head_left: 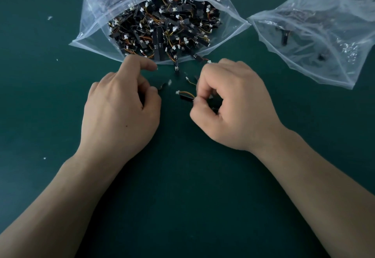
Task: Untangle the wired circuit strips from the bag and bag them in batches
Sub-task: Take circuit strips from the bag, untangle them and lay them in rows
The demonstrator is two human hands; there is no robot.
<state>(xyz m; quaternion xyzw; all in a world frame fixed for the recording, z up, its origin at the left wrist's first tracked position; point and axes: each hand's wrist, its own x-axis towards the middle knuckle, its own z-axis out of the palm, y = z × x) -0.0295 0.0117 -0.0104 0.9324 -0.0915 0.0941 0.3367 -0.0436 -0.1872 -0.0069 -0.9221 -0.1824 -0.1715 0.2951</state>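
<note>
Early days: the big clear plastic bag [91,24] is sitting stuffed, and the second clear bag [304,40] beside it is holding few. The right hand [233,105] is pinching one black wired strip [185,97] in front of the big bag; can't tell the left hand [119,111] grip.

Dark green tabletop [182,197], small white scraps [49,17]

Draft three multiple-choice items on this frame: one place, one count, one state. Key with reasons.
1. Where is the nearly empty bag relative to the full bag? A. left B. underneath C. right
2. How many clear bags lie on the table? A. one B. two C. four
3. What is the right hand doing? A. pinching a wired strip B. lying flat C. gripping a bag
Key: C, it lies at the right, beside the full one; B, only those two show; A, thumb and fingertips close on the strip, its orange wire sticking out.
</note>
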